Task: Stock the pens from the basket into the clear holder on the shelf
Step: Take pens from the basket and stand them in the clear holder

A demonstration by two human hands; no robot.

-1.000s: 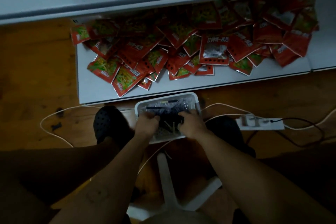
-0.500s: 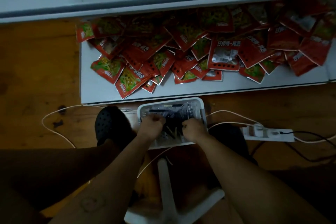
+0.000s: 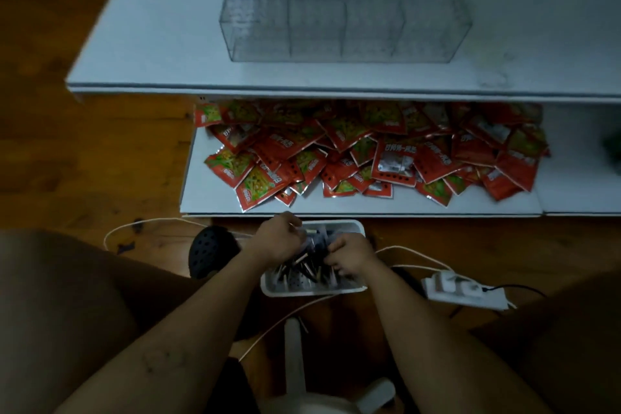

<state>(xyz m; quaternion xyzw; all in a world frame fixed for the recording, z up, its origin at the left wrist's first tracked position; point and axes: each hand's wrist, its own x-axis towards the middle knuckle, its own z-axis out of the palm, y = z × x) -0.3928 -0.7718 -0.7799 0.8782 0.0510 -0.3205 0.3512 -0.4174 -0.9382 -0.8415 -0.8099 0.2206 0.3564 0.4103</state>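
A dark shoe (image 3: 211,250) sits on the floor left of the basket (image 3: 312,292). The left hand (image 3: 279,240) curls its fingers round a bunch of pens (image 3: 304,267) at the basket's far left corner. The right hand (image 3: 351,257), just beside it, pinches more from the same heap, so both hands are closed on pens. A power strip (image 3: 463,289) lies to the right.

The holder (image 3: 342,30) stands on the upper shelf (image 3: 161,54), well apart from the hands, ahead and above them, past the red packets (image 3: 369,151). Its long axis runs left to right, across the reach, while the pens lie slanted. Both hands look about equally near, the left below its leftward compartments. The bunch probably needs turning upright.
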